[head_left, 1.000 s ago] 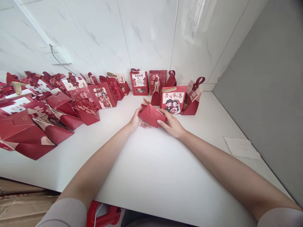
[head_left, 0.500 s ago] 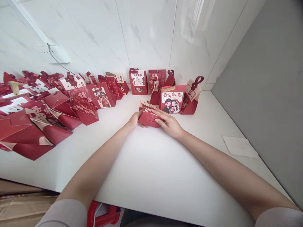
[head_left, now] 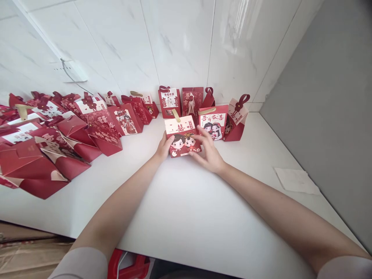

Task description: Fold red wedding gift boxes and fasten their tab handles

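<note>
A red and cream gift box (head_left: 180, 128) with two cartoon faces on its front and a gold strap on top stands upright between my hands, front toward me. My left hand (head_left: 164, 148) is closed on its left edge, thumb on the front. At its right side is my right hand (head_left: 210, 154), fingers curved, with the thumb and fingertips against the front near the edge. Just behind and right stands a red box with a cartoon couple (head_left: 215, 126). To its right is a box with a dark red loop handle (head_left: 236, 120).
Many red gift boxes (head_left: 99, 131) crowd the left of the white table (head_left: 186, 217). A few more, including a red box with a white label (head_left: 170, 100), stand by the tiled wall. A white tissue (head_left: 296, 180) lies at right. Below the table edge is a red plastic object (head_left: 130, 265).
The gift box has turned from lying tilted with its red folded side up to standing with its printed front toward me. My right hand has moved from over its top to its right edge.
</note>
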A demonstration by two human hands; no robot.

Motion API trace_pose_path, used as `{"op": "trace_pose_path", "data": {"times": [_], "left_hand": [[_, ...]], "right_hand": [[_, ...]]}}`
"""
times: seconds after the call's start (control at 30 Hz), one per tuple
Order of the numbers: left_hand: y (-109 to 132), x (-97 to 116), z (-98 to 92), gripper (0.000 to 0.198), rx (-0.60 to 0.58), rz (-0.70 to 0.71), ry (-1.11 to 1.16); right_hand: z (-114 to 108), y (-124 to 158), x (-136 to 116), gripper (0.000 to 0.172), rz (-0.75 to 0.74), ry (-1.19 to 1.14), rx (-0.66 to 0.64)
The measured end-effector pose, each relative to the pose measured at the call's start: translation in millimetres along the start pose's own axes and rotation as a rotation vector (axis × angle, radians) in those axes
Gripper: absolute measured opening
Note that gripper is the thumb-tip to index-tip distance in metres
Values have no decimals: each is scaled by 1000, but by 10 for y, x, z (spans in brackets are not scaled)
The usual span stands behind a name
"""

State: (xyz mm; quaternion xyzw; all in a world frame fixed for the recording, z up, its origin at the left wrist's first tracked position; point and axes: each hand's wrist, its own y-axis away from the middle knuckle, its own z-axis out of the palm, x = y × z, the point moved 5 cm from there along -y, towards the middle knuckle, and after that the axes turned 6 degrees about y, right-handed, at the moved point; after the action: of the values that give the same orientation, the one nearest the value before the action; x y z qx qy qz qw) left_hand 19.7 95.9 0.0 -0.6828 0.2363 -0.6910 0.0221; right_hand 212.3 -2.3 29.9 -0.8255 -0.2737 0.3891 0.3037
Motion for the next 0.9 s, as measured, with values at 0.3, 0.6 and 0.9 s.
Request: {"op": "trace_pose_path", "data": {"times": [0.3,0.6,0.9], "left_hand": [[67,139,19,55,-1,5,-150],[57,62,46,68,-61,-110,-245],[56,63,53,75,-66,-159,-220]], "right_hand": [[211,42,365,96,420,-476,-300],[222,57,415,99,404,-504,-255],[201,53,394,99,400,-489,-275]]}}
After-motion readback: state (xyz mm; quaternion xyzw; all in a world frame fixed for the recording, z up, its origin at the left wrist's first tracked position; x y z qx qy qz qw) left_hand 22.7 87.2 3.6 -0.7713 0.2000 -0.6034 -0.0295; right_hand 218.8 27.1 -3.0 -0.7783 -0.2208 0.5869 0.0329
